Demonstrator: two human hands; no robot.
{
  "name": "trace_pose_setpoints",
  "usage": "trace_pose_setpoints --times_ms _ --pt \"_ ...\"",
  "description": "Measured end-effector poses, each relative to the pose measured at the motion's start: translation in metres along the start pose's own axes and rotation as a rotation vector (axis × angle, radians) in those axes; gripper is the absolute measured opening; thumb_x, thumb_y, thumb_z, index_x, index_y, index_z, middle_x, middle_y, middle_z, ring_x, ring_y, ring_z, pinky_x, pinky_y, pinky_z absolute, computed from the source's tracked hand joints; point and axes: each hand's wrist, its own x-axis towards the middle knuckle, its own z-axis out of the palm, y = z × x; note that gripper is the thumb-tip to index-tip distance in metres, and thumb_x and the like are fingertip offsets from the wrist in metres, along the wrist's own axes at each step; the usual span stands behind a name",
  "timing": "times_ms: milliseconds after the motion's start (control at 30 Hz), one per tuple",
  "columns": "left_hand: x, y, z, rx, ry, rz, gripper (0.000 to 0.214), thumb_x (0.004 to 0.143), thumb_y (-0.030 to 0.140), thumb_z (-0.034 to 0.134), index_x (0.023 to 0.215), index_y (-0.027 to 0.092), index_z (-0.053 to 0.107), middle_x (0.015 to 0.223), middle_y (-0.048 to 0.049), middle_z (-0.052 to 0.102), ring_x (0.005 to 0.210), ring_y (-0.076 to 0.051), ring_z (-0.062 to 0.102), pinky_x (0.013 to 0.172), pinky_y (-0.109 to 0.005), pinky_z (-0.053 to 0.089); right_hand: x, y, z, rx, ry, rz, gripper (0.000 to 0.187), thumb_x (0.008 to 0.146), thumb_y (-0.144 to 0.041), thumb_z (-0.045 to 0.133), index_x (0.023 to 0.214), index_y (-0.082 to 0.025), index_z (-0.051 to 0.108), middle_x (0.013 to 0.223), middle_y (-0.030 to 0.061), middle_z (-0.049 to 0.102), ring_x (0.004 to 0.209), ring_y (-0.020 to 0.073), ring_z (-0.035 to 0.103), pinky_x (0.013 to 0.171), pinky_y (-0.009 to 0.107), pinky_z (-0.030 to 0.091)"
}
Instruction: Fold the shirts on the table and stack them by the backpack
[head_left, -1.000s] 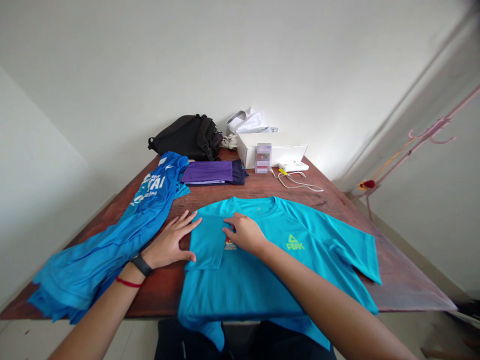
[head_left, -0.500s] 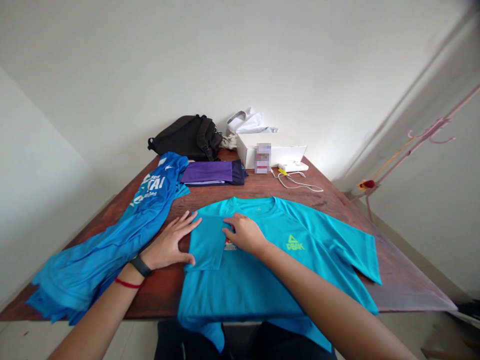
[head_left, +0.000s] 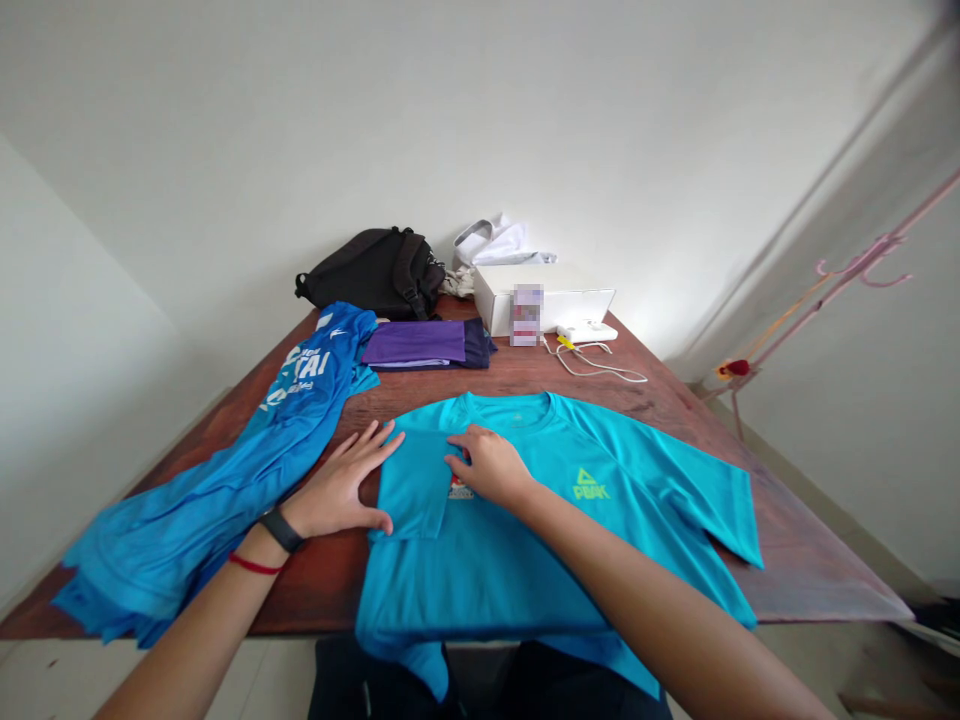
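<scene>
A turquoise T-shirt (head_left: pixel 517 570) with a green PEAK logo lies front up, its hem hanging over the table's near edge. Its left-side sleeve is folded inward across the chest, while the other sleeve reaches out to the right. My left hand (head_left: pixel 341 485), in a dark wristband and red cord, is open, with spread fingers touching the folded edge on the left. Over the chest, my right hand (head_left: pixel 491 465) has curled fingers, with index finger and thumb at the end of the folded sleeve. It partly covers a small printed badge.
Along the left of the wooden table (head_left: pixel 810 575) lies a crumpled blue shirt (head_left: pixel 255 450). Farther back are a folded purple garment (head_left: pixel 416 343), a black backpack (head_left: pixel 367 270), a white box (head_left: pixel 547 285) and a white cable (head_left: pixel 607 372). A pink rack (head_left: pixel 847 270) stands at right.
</scene>
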Motion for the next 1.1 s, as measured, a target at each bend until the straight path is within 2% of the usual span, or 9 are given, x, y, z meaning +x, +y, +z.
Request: trace_pose_setpoints --times_ms 233,333,433,500,600,700,833,1000,1100 --pt "-0.001 0.001 0.0 0.054 -0.073 -0.026 0.123 0.063 0.088 0.063 0.161 0.03 0.017 0.168 -0.0102 0.005 0.152 -0.043 0.004 0.12 -0.061 0.015 0.0 0.0 0.001 -0.018 0.0 -0.005 0.03 0.095 -0.035 0.06 0.119 -0.023 0.072 0.104 0.0083 0.071 0.096 0.0223 0.066 0.079 0.026 0.046" --pt "0.0 0.001 -0.001 0.054 -0.081 -0.017 0.12 0.064 0.088 0.063 0.16 0.031 0.02 0.168 -0.0096 0.005 0.152 -0.043 0.003 0.12 -0.062 0.015 -0.002 0.0 0.0 -0.027 0.009 -0.036 0.032 0.095 -0.033 0.06 0.123 -0.022 0.07 0.106 0.009 0.069 0.099 0.0224 0.065 0.084 0.028 0.047" --pt "0.0 0.002 -0.002 0.06 -0.079 -0.023 0.12 0.063 0.087 0.064 0.16 0.031 0.02 0.168 -0.0089 0.005 0.152 -0.042 0.004 0.12 -0.061 0.014 -0.005 -0.002 0.001 -0.006 0.038 -0.21 0.038 0.097 -0.037 0.059 0.131 -0.021 0.066 0.114 0.0102 0.066 0.107 0.0233 0.061 0.095 0.032 0.046" --pt "0.0 0.003 -0.001 0.064 -0.076 -0.03 0.121 0.062 0.087 0.064 0.16 0.031 0.02 0.168 -0.0091 0.005 0.152 -0.042 0.005 0.121 -0.06 0.014 -0.008 -0.005 0.003 0.027 0.029 -0.352 0.046 0.096 -0.045 0.06 0.135 -0.022 0.062 0.125 0.0107 0.063 0.115 0.0248 0.058 0.103 0.036 0.044" --pt "0.001 0.003 -0.001 0.077 -0.082 -0.031 0.123 0.062 0.089 0.063 0.16 0.029 0.019 0.168 -0.0101 0.003 0.153 -0.041 0.005 0.121 -0.059 0.013 -0.013 -0.008 0.01 0.05 -0.048 -0.46 0.074 0.088 -0.063 0.063 0.146 -0.019 0.051 0.148 0.0154 0.049 0.134 0.0312 0.046 0.114 0.045 0.036" --pt "0.001 0.004 -0.001 0.092 -0.101 -0.038 0.123 0.063 0.09 0.061 0.161 0.029 0.018 0.168 -0.01 0.003 0.153 -0.041 0.004 0.121 -0.058 0.012 -0.016 -0.007 0.017 0.028 -0.151 -0.43 0.097 0.083 -0.075 0.058 0.154 -0.013 0.038 0.16 0.021 0.031 0.149 0.0373 0.025 0.121 0.055 0.022" --pt "0.002 0.004 -0.002 0.095 -0.106 -0.05 0.124 0.063 0.088 0.063 0.161 0.03 0.015 0.168 -0.0089 0.002 0.153 -0.04 0.003 0.122 -0.057 0.012 -0.02 -0.007 0.017 0.01 -0.232 -0.37 0.106 0.083 -0.083 0.046 0.159 -0.011 0.026 0.165 0.0206 0.016 0.153 0.0373 0.007 0.122 0.059 0.011" --pt "0.001 0.003 -0.001 0.078 -0.11 -0.057 0.124 0.063 0.086 0.065 0.161 0.028 0.015 0.168 -0.0092 0.0 0.153 -0.04 0.002 0.122 -0.057 0.012 -0.024 -0.016 0.01 -0.012 -0.262 -0.316 0.114 0.078 -0.088 0.043 0.161 -0.014 0.018 0.166 0.0181 0.005 0.153 0.0407 -0.002 0.12 0.065 0.006" --pt "0.001 0.004 -0.001 0.062 -0.119 -0.07 0.125 0.063 0.086 0.065 0.161 0.028 0.015 0.168 -0.0097 0.001 0.153 -0.04 0.001 0.122 -0.058 0.011 -0.024 -0.025 0.008 -0.014 -0.267 -0.348 0.103 0.085 -0.084 0.038 0.161 -0.017 0.018 0.167 0.0156 0.002 0.152 0.0417 -0.004 0.118 0.069 0.007"
